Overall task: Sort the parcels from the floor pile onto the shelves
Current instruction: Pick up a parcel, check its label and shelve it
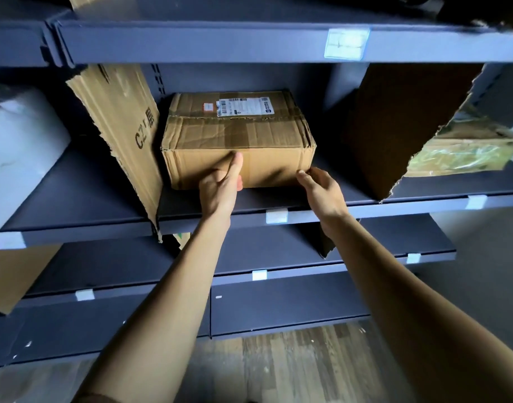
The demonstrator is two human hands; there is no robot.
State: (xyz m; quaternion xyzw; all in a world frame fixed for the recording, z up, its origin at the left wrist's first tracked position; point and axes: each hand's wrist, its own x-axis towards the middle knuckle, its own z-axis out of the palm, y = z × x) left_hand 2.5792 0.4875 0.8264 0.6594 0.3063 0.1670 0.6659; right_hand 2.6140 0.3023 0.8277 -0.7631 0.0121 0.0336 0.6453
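A dark blue metal shelf unit (208, 39) fills most of the view, and a strip of wood-patterned floor (293, 359) is seen below it. On the middle shelf (336, 212), a large white parcel (20, 146) is seen at the far left. A torn cardboard sheet (124, 126) stands tilted as a divider, and a second, darker cardboard sheet (394, 126) stands further right.

Between these two sheets a brown cardboard box (238, 132) is set flat on the middle shelf, just beside the left sheet and well apart from the right one. Its top is creased and taped. Beyond the darker sheet, a parcel wrapped in yellowish plastic (464, 149) is partly seen.

The left hand (222, 181) is laid against the front face of the box, with the thumb straight and pointing up. Its other fingers are mostly hidden, so it cannot be told whether they are curled. The right hand (322, 187) is held loosely spread, and the lower right front corner of the box is touched by its fingertips (303, 173); nothing is held.

A white shipping label (245, 106) is stuck on the box top, with a small red-edged sticker (208, 107) beside it. A white tag (276, 216) is fixed to the shelf edge below the box.
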